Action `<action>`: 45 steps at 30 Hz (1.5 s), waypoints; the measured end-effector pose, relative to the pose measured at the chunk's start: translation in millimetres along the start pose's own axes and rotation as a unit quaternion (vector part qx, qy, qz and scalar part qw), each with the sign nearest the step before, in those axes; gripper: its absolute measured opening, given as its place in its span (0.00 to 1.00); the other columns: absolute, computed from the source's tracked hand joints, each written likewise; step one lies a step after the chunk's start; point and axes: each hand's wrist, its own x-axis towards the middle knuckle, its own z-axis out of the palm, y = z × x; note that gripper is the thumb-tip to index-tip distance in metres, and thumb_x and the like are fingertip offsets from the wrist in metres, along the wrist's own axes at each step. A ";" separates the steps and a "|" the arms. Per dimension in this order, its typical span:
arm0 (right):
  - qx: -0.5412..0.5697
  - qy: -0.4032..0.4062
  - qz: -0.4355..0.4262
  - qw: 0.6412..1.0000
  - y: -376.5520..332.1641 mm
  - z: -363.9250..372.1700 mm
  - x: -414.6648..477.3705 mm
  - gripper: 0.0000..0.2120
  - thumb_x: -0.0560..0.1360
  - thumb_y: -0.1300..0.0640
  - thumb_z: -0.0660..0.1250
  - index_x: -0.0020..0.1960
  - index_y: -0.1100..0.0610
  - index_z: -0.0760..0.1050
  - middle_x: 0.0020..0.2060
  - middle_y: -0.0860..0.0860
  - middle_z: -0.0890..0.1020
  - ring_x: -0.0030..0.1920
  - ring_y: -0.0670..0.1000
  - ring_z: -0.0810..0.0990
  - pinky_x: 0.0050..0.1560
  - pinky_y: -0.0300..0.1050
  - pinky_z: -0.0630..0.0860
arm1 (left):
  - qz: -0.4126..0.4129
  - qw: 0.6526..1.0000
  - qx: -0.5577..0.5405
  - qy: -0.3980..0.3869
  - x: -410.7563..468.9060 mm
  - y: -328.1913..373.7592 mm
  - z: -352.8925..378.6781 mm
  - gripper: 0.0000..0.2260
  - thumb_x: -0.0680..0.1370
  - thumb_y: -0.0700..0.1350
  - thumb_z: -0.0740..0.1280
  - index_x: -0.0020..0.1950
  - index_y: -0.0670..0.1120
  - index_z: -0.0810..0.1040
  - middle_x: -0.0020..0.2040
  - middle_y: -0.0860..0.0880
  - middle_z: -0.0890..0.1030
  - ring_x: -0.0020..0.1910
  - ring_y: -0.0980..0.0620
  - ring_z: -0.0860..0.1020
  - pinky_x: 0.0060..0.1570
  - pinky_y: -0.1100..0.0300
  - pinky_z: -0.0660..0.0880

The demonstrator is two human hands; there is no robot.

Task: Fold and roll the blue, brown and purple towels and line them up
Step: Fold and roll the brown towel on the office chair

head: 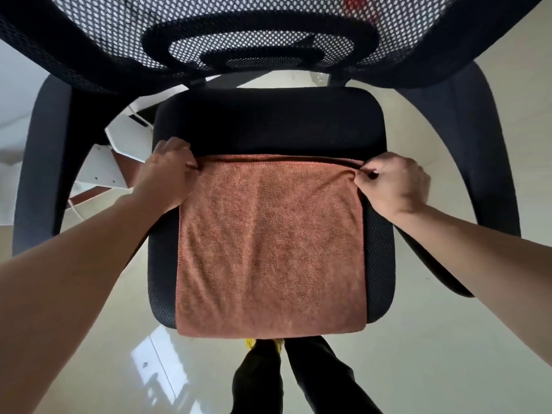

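Black left armrest (38,162): one of two, curving down at the far left and standing clear of the cloth.
White and red-brown furniture (119,162): seen through the gap between that armrest and the seat, on the floor beyond.
Left hand (170,171): fingers curled, pinching the towel's far left corner at the seat's left side.
Brown towel (271,243): one only, lying flat on the chair seat. It looks nearly square, its slightly longer axis running from the seat's front lip towards the backrest. The far edge shows two stitched layers, one on the other, and the near edge reaches the front lip.
Black seat (268,124): one chair, with a bare strip between the towel's far edge and the backrest.
Mesh backrest (268,40): looms over the far end of the seat, the nearest thing beyond the towel.
Dark-trousered legs (298,369): two, just below the seat's front edge.
Right hand (394,183): fingers closed on the far right corner, the cloth puckered there.
Right armrest (478,162): outside that hand, apart from the towel.
Pale glossy floor (448,339): all round the chair.
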 end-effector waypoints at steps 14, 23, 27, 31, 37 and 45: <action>-0.029 -0.093 -0.075 0.992 -4.3 -4.2 18.3 0.13 0.74 0.50 0.71 0.53 0.56 0.83 0.52 0.52 0.83 0.51 0.57 0.80 0.50 0.48 0.74 | 0.013 0.997 0.015 -0.072 17.0 10.2 -16.0 0.07 0.70 0.38 0.70 0.46 0.40 0.83 0.50 0.43 0.79 0.54 0.43 0.76 0.57 0.51 0.70; 0.011 -0.023 -0.052 0.998 -6.7 -34.3 -13.9 0.07 0.74 0.54 0.71 0.48 0.57 0.83 0.44 0.54 0.84 0.43 0.58 0.82 0.43 0.48 0.75 | -0.071 0.993 -0.048 -0.075 -31.3 18.6 -34.0 0.03 0.69 0.42 0.74 0.41 0.43 0.85 0.41 0.47 0.85 0.46 0.47 0.81 0.57 0.55 0.71; -0.005 -0.006 -0.085 0.996 -16.2 -54.8 -44.4 0.06 0.74 0.56 0.71 0.47 0.59 0.83 0.44 0.55 0.84 0.44 0.60 0.81 0.43 0.50 0.77 | -0.033 0.997 -0.025 -0.068 -68.5 12.9 -67.9 0.08 0.69 0.48 0.74 0.40 0.43 0.85 0.39 0.47 0.84 0.41 0.48 0.78 0.47 0.55 0.72; -0.029 0.024 -0.126 0.991 -26.8 -75.6 -88.5 0.05 0.72 0.58 0.72 0.45 0.60 0.82 0.43 0.56 0.83 0.44 0.60 0.81 0.41 0.51 0.77 | 0.009 0.995 0.042 -0.092 -113.7 13.8 -96.2 0.06 0.72 0.44 0.70 0.45 0.45 0.86 0.45 0.46 0.84 0.48 0.44 0.78 0.51 0.53 0.72; -0.053 0.092 -0.127 0.986 -39.6 -104.1 -191.9 0.04 0.70 0.60 0.74 0.42 0.60 0.83 0.40 0.56 0.83 0.42 0.59 0.82 0.35 0.50 0.78 | 0.047 0.991 0.088 -0.085 -208.7 23.1 -121.5 0.09 0.75 0.44 0.67 0.50 0.47 0.85 0.49 0.47 0.83 0.51 0.45 0.77 0.54 0.52 0.73; -0.102 0.108 -0.121 0.982 -46.6 -129.7 -342.8 0.05 0.74 0.59 0.69 0.44 0.60 0.82 0.43 0.54 0.83 0.48 0.58 0.79 0.37 0.47 0.73 | 0.094 0.992 0.073 -0.049 -341.6 24.3 -131.1 0.09 0.75 0.41 0.66 0.51 0.44 0.84 0.55 0.45 0.82 0.55 0.43 0.76 0.55 0.52 0.72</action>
